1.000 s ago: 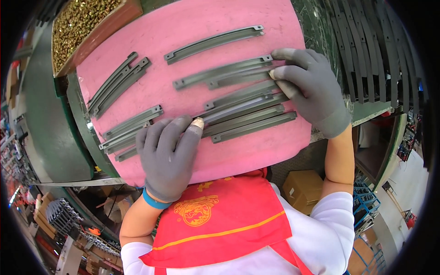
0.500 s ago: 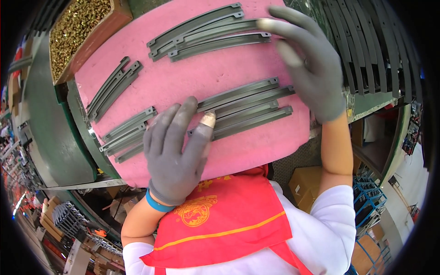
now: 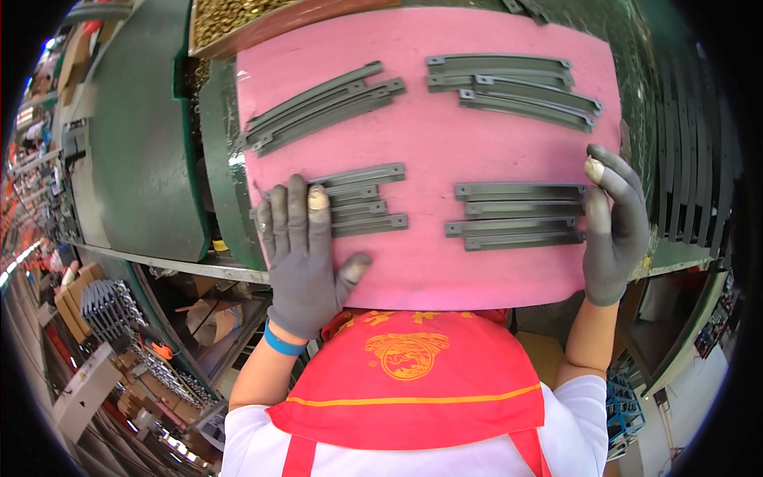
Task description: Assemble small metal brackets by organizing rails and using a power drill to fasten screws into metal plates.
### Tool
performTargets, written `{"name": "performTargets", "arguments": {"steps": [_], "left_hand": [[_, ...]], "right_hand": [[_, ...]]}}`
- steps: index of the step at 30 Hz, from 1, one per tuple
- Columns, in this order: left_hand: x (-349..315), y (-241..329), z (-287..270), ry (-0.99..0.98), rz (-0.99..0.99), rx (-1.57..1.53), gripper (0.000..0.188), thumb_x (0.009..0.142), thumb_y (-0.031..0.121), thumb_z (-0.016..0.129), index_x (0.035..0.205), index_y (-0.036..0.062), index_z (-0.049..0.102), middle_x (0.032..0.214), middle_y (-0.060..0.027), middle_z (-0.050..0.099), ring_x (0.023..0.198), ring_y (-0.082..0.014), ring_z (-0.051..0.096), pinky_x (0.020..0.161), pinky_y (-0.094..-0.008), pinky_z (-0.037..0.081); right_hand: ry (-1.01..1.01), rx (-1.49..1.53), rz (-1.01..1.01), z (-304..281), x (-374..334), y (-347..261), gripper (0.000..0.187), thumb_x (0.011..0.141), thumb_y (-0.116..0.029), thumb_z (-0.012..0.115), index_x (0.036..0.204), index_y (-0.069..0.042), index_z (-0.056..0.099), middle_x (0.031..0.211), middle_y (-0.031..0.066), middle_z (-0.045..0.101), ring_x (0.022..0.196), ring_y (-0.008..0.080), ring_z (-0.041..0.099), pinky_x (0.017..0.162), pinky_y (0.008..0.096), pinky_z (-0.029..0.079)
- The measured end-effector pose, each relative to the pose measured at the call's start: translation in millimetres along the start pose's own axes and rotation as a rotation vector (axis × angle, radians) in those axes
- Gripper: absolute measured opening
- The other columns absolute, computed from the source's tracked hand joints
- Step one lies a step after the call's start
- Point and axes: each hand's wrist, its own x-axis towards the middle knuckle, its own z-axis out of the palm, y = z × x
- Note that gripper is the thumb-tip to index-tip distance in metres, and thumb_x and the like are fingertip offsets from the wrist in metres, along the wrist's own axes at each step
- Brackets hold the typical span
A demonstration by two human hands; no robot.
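My left hand (image 3: 306,254), in a grey glove with worn fingertips, rests with fingers spread over the near left group of dark grey metal strips (image 3: 369,191), hiding their left ends. My right hand (image 3: 616,230), gloved alike, is curved beside the right ends of the near right group of strips (image 3: 520,211). Its thumb and fingers are apart, with nothing seen held between them. Several strips in that group lie nearly parallel. Farther off are a left group of strips (image 3: 326,107), slanting, and a right group (image 3: 513,87), partly overlapping.
A pink mat (image 3: 429,278) lies under the strips. Beyond its far left edge stands a box of small brassy parts (image 3: 238,20). Long dark strips (image 3: 691,159) are stacked at the right. A green work surface (image 3: 143,143) is on the left.
The view has turned. My left hand has gone from the near right strips to the near left group. My right hand has come from the far strips to the near right group's ends.
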Motion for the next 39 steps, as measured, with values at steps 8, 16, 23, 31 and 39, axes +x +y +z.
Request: {"name": "performTargets", "arguments": {"steps": [8, 16, 23, 31, 39], "left_hand": [[-19, -22, 4, 0.284, -0.380, -0.203, 0.092, 0.099, 0.056, 0.050, 0.155, -0.0096, 0.019, 0.158, -0.0322, 0.028, 0.148, -0.0496, 0.024, 0.122, -0.0572, 0.004], [-28, -24, 9, 0.215, -0.267, -0.272, 0.084, 0.100, 0.044, 0.051, 0.153, -0.0129, 0.022, 0.155, -0.0320, 0.034, 0.149, -0.0464, 0.028, 0.121, -0.0596, -0.004], [-9, -9, -13, 0.342, -0.241, -0.204, 0.075, 0.098, 0.038, 0.054, 0.152, -0.0093, 0.031, 0.157, -0.0281, 0.034, 0.148, -0.0497, 0.025, 0.121, -0.0628, 0.004], [36, 22, -2, 0.177, 0.062, -0.081, 0.080, 0.097, 0.053, 0.047, 0.151, -0.0045, 0.035, 0.157, -0.0257, 0.036, 0.146, -0.0454, 0.030, 0.122, -0.0603, 0.010], [28, 22, -1, 0.089, 0.048, 0.071, 0.087, 0.099, 0.061, 0.038, 0.153, -0.0072, 0.029, 0.160, -0.0252, 0.030, 0.148, -0.0464, 0.025, 0.122, -0.0572, 0.015]], "right_hand": [[-0.486, -0.443, -0.696, 96, 74, -56, 0.028, 0.079, -0.005, 0.065, 0.106, -0.010, 0.067, 0.124, 0.0080, 0.063, 0.104, 0.0282, 0.061, 0.091, 0.0408, 0.048], [-0.423, -0.482, -0.817, 180, 110, -66, 0.008, 0.078, -0.008, 0.066, 0.085, -0.011, 0.066, 0.097, 0.0067, 0.060, 0.091, 0.0241, 0.064, 0.075, 0.0389, 0.052], [-0.427, -0.380, -0.693, 184, 126, -64, 0.018, 0.081, -0.008, 0.067, 0.099, -0.009, 0.068, 0.112, 0.0106, 0.063, 0.095, 0.0313, 0.064, 0.078, 0.0415, 0.054], [-0.126, -0.484, -0.516, -13, 75, -70, 0.024, 0.083, -0.008, 0.072, 0.107, -0.010, 0.071, 0.121, 0.0127, 0.064, 0.102, 0.0325, 0.064, 0.087, 0.0416, 0.051], [0.337, -0.910, -0.100, -248, 42, -56, 0.038, 0.085, 0.004, 0.056, 0.120, -0.006, 0.067, 0.124, 0.0133, 0.066, 0.115, 0.0332, 0.064, 0.100, 0.0389, 0.049]]}}
